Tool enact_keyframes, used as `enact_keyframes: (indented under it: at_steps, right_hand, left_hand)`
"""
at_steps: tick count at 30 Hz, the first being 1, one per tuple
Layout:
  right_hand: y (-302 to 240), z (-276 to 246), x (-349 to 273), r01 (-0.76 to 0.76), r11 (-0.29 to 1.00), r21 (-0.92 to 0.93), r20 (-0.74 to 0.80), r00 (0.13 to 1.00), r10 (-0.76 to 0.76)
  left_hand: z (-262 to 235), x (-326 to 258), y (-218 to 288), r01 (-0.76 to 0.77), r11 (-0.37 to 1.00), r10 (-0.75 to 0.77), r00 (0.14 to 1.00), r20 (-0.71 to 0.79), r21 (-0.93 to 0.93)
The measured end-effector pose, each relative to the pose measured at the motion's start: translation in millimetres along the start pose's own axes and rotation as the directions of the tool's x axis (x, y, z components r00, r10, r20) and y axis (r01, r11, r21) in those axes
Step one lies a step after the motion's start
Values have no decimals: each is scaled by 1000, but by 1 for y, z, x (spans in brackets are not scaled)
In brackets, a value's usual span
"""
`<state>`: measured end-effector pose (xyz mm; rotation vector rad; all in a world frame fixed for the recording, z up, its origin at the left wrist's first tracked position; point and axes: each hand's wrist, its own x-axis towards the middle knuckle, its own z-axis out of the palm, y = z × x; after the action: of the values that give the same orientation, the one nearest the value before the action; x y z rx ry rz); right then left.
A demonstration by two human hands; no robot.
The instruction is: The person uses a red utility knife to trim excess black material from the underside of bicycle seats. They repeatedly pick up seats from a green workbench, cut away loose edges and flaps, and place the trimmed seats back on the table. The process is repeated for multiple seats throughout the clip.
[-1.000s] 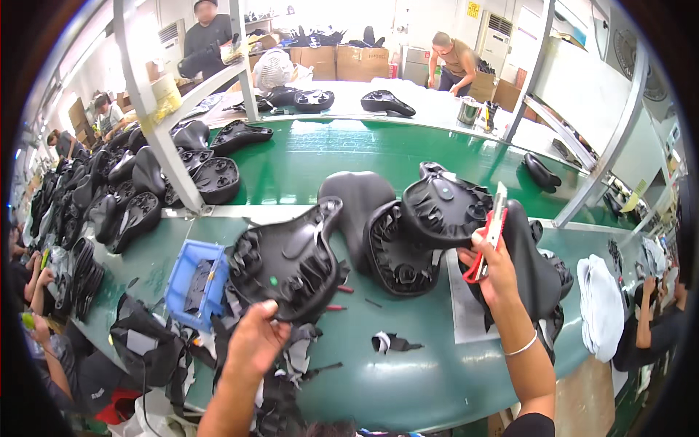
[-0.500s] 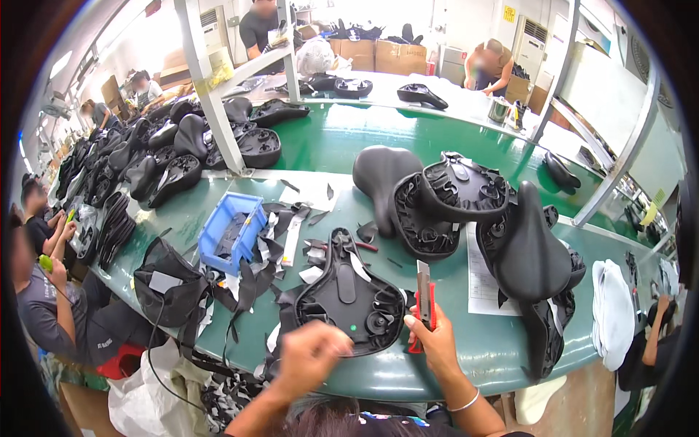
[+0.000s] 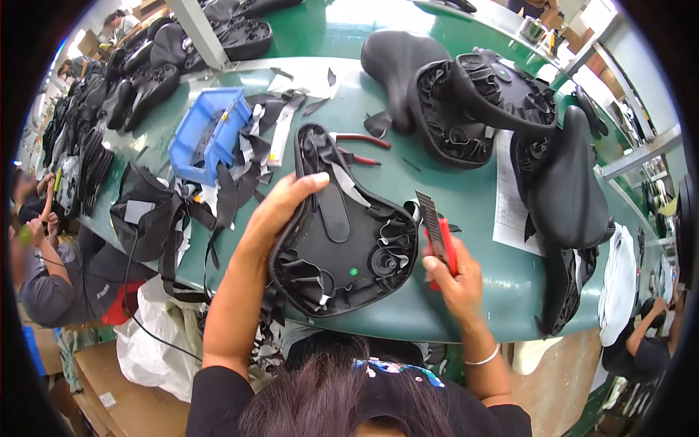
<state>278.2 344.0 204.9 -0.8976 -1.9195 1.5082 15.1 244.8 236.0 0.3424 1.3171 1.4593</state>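
An upside-down black bicycle saddle (image 3: pixel 309 237) lies before me, its narrow nose pointing away and its gathered cover edge folded over the base. My left hand (image 3: pixel 287 197) grips its left side, thumb over the base and the other fingers hidden beneath. Just off the saddle's right edge, my right hand (image 3: pixel 457 280) is closed round a red utility knife (image 3: pixel 450 251), its segmented blade extended and pointing away. A pale strip of material shows along the saddle's inner right rim. Past the nose lie red-handled pliers (image 3: pixel 368 140).
A blue bin (image 3: pixel 191 138) stands at left among black scraps (image 3: pixel 251 156), beside a black bag (image 3: pixel 145 211). More saddles (image 3: pixel 564 186) are stacked at right, over a printed sheet (image 3: pixel 507 211). A metal post (image 3: pixel 198 33) rises at the far left. Co-workers sit at left.
My left hand has moved from the saddle's near edge to its left side and taken hold. The saddle has turned slightly. The view has tilted down; the knife stays in my right hand.
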Motion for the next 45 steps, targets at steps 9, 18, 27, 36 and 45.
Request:
enact_keyframes:
  at_steps: [9,18,27,36,45]
  right_hand:
    - [-25,-37,39,661,371,-652,508,744,-434]
    - [6,4,-47,312,649,-694,239,950,-201]
    - [-4,12,-34,257,905,-338,-97,947,-305]
    - [-36,16,51,57,994,-95,-30,998,-61]
    - [-39,-13,22,410,856,-316,267,904,-334]
  left_hand:
    - [30,16,44,-70,879,4,990,138,472]
    - [14,1,19,-45,900,96,991,-96,433]
    - [-4,-45,-19,-160,985,170,933,-316,58]
    - [-29,-65,-52,-98,262,812,560,-164,960]
    - [23,-8,-32,-612,112,490,720,492,783]
